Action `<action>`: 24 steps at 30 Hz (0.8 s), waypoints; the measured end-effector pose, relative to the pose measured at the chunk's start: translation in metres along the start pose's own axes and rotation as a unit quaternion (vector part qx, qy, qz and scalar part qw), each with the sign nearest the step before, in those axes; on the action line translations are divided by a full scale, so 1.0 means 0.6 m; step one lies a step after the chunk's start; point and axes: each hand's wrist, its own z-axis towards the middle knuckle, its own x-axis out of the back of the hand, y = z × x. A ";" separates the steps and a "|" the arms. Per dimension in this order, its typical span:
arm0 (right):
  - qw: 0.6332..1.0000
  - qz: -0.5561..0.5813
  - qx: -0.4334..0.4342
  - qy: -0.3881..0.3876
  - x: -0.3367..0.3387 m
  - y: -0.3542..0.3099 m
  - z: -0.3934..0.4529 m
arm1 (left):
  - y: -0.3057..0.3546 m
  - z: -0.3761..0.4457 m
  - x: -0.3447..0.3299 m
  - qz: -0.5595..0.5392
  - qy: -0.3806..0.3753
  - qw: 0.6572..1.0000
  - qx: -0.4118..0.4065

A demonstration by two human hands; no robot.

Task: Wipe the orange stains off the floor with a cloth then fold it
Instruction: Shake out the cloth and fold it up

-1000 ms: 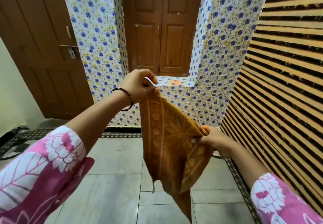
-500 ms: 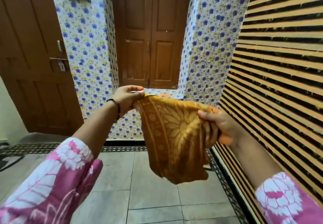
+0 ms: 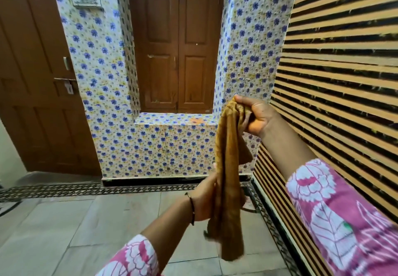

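Note:
A mustard-yellow patterned cloth [image 3: 228, 181] hangs in a long narrow bunch in front of me. My right hand [image 3: 256, 116] pinches its top end at chest height near the striped wall. My left hand [image 3: 204, 198] is lower, pressed against the cloth's left side around its middle; its fingers are hidden behind the fabric. The cloth's bottom end dangles free above the grey tiled floor [image 3: 90, 228]. An orange stain [image 3: 196, 121] shows on the flowered ledge below the wooden shutters.
A blue-flowered tiled wall [image 3: 150, 146] with a ledge stands straight ahead, wooden shutters [image 3: 176, 45] above it. A brown door [image 3: 36, 82] is at the left. A striped orange-and-black wall [image 3: 344, 71] runs along the right.
The cloth was spread wide between both hands; now it hangs bunched and vertical. My right hand rose with the top end, and my left hand dropped down to the cloth's middle.

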 end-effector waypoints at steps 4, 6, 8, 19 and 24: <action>0.991 0.098 0.090 0.013 0.021 -0.005 -0.005 | 0.051 -0.008 -0.013 -0.022 0.023 0.994 -0.101; 0.983 0.133 0.120 0.031 0.037 0.014 -0.003 | 0.086 -0.023 -0.022 -0.036 0.028 0.989 -0.144; 0.987 0.125 0.098 0.031 0.048 0.046 -0.003 | 0.118 -0.029 -0.031 -0.028 0.033 0.983 -0.178; 0.992 -0.052 -0.098 0.053 0.054 0.124 -0.001 | 0.207 -0.050 -0.024 0.359 0.261 0.889 -0.117; 0.989 0.125 0.016 0.074 0.099 0.092 0.009 | 0.225 -0.061 0.009 0.250 0.327 0.893 -0.181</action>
